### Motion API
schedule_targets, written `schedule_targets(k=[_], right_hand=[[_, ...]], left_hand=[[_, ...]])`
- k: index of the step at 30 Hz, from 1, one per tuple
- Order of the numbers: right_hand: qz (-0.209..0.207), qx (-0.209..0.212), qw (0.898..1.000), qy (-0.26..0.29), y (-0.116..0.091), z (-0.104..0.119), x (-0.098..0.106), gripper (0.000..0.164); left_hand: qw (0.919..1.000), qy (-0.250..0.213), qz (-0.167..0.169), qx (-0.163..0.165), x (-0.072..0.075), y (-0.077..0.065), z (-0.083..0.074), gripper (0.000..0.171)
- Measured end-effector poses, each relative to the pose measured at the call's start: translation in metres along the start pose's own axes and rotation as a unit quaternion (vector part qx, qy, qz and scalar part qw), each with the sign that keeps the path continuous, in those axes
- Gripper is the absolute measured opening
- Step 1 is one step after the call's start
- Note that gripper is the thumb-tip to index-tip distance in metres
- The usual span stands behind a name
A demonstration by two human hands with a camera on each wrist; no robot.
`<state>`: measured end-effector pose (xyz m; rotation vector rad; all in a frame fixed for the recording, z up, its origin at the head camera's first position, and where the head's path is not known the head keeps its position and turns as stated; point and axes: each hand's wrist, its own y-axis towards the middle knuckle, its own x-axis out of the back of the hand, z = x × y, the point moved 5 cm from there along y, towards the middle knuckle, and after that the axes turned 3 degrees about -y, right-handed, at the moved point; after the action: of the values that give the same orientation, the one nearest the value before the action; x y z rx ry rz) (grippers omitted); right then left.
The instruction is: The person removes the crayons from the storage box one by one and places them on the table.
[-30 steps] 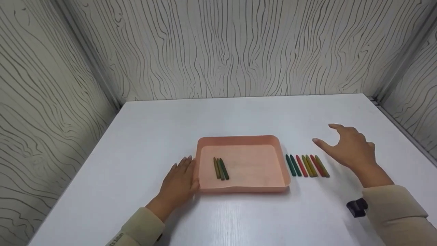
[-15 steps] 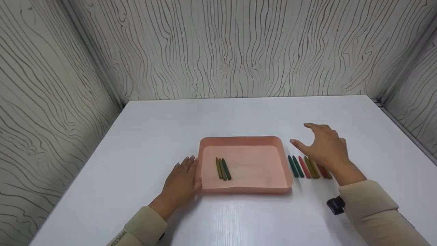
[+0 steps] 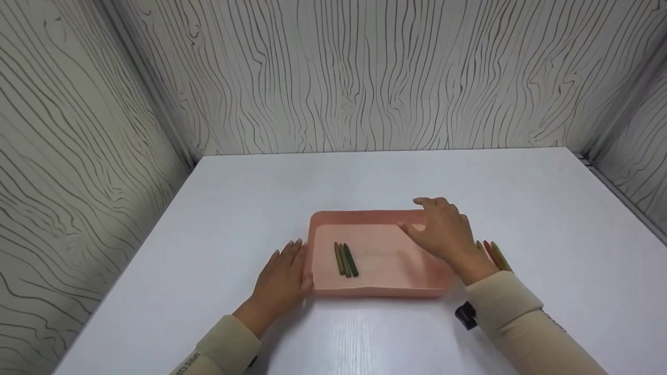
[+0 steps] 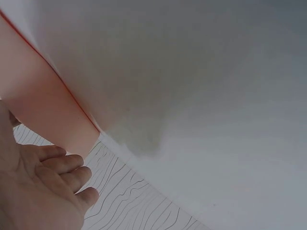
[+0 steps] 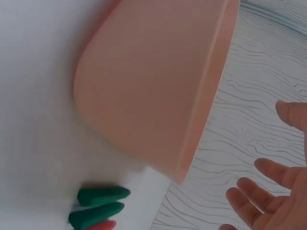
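A shallow pink tray point(image 3: 378, 292) sits on the white table, holding three crayons point(image 3: 345, 260), olive and dark green, side by side toward its left. My left hand point(image 3: 281, 278) rests at the tray's left wall, fingers extended. Over the tray's right side hovers my right hand point(image 3: 445, 232), thumb and fingers spread apart with nothing between them. More crayons point(image 3: 500, 255) lie in a row right of the tray, partly hidden by that hand and forearm. Two green crayons point(image 5: 98, 215) and the tip of a red one point(image 5: 104, 225) show in the right wrist view.
The white table point(image 3: 250, 192) extends around the tray. Wood-grain patterned panels point(image 3: 354, 78) stand behind it and at both sides. A black object point(image 3: 466, 315) is at the right sleeve's cuff.
My right hand has moved left, from beyond the crayon row to above the tray's right side, its fingers still apart. The left hand stays at the tray; the camera view has shifted slightly.
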<state>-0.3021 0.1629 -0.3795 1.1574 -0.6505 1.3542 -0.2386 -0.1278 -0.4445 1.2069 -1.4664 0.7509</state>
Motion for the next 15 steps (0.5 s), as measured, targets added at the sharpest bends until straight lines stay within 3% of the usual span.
schedule_targets(k=[10,15], right_hand=[[0.018,0.028,0.999,0.001,0.002,0.029,-0.033,0.063],[0.059,0.023,0.998,0.016,0.004,0.039,-0.047,0.064]], left_hand=[[1.0,0.009,-0.004,-0.001,0.0,0.0,0.0,0.058],[1.0,-0.004,-0.003,-0.005,0.0,-0.001,0.0,0.057]])
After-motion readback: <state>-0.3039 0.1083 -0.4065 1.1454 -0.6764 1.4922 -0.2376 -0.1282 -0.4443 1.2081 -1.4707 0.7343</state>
